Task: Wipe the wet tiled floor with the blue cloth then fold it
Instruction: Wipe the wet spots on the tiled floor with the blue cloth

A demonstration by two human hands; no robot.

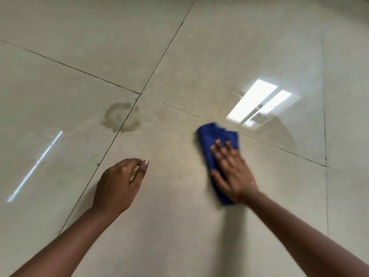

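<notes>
The blue cloth point(211, 140) lies bunched on the glossy beige tiled floor point(179, 216), right of centre. My right hand point(232, 168) presses flat on top of it, fingers spread, and covers its lower half. A smear of motion blur surrounds the cloth. My left hand point(117, 184) hovers over or rests on the floor to the left of the cloth, fingers loosely curled and apart, holding nothing. A darker ring-shaped wet patch point(121, 117) sits across a grout line, above the left hand.
Dark grout lines cross at a tile corner point(140, 93) above the wet patch. A bright window reflection point(261, 102) shines on the floor beyond the cloth, and a thin light streak point(36, 166) lies at the left.
</notes>
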